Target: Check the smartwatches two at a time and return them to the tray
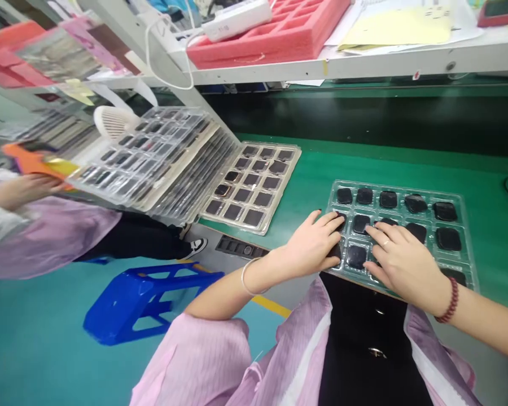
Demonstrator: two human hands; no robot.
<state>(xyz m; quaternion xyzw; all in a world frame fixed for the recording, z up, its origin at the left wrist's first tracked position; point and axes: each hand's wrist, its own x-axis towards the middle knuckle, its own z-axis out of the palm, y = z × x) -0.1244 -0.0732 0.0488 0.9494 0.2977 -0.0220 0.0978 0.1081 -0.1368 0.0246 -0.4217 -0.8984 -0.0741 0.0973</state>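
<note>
In front of me, a clear plastic tray lies on the green bench, with a black rounded-square piece, like a small screen, in each visible pocket. My left hand rests at the tray's left end, its fingers spread over the pieces there and partly hiding them. Over the middle columns, my right hand lies with fingers stretched out and thumb apart, fingertips at the pieces. One black piece shows between the two hands. Neither hand has anything visibly lifted in it.
Another tray of dark square pieces sits to the left, beside a tall stack of trays. A shelf edge carries a red foam tray. A blue stool stands below; a co-worker's hand is at far left.
</note>
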